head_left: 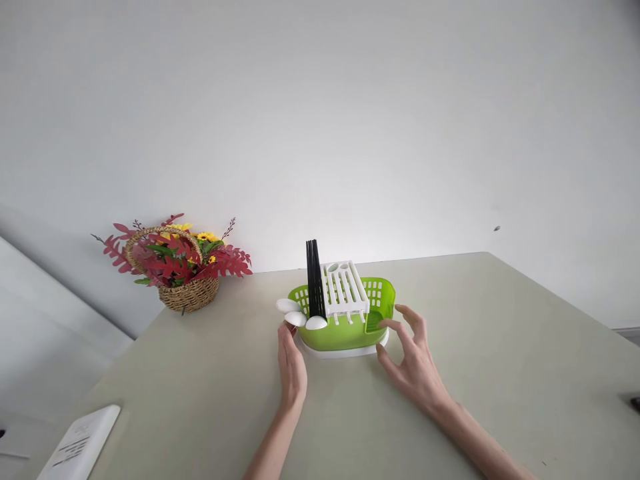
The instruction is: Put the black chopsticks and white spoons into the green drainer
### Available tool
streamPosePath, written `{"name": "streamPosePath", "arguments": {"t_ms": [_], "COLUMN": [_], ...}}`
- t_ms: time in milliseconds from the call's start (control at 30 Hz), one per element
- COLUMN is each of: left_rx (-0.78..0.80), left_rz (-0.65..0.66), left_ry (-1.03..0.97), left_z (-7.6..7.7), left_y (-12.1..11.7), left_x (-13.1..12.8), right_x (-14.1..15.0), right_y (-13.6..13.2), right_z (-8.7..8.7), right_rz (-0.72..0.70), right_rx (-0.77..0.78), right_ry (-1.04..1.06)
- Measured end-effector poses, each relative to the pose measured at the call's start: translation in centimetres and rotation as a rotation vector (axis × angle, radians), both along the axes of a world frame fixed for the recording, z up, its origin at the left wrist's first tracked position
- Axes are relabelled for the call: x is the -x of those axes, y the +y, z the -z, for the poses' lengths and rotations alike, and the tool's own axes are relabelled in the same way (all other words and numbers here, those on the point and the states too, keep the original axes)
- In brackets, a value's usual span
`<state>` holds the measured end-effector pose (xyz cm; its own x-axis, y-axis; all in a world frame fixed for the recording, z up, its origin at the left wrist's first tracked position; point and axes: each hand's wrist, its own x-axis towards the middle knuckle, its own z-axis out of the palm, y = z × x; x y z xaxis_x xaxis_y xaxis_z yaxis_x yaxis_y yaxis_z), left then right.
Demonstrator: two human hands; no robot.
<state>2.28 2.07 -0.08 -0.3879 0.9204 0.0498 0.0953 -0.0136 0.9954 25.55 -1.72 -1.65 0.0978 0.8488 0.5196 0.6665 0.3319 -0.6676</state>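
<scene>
A green plastic cutlery holder [334,341] with latticed walls stands on a white base tray [345,354] in the middle of the table. Upright at its left are several black chopsticks [314,280], and white spoons [289,306] lean out over the left rim. A white slotted rack [347,293] with small hooks sits on top. My left hand [291,365] is beside the left end, fingers stretched and their tips partly hidden beneath the spoons. At the right end my right hand [413,360] is open, fingers spread close around the edge; contact is hard to tell.
A wicker basket [189,295] of red leaves and yellow flowers stands at the table's back left. Near the left front edge lies a white printed object [80,443]. A small dark item [635,403] shows at the far right. Behind the table [500,333] rises a pale wall [350,133].
</scene>
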Motion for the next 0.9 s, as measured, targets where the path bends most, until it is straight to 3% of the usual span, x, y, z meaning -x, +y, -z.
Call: {"name": "streamPosePath", "arguments": {"t_ms": [300,467,600,700,800,900], "left_rx": [0.023,-0.053,-0.146,-0.169,-0.124,-0.059], "left_rz": [0.025,0.045,0.022,-0.026,-0.109,-0.119], "left_ry": [-0.064,-0.115,-0.194,-0.38,-0.562,-0.619], "left_z": [0.3,0.9,1.4,1.4,0.4,-2.0], "left_y": [0.4,0.8,0.9,1.5,3.1,5.0], "left_x": [0.2,0.8,0.9,1.0,2.3,4.8], "right_x": [-0.1,-0.3,-0.9,-1.8,-2.9,-3.6], "right_y": [0.3,0.4,1.2,2.0,2.9,3.6], "right_z": [1.0,0.7,1.1,1.9,3.0,3.9], "right_rz": [-0.022,0.055,0.132,0.202,0.269,0.279], "right_rx": [-0.075,-0.105,-0.058,0.056,0.155,0.158], "right_ry": [0.106,0.204,0.388,0.546,0.675,0.728]}}
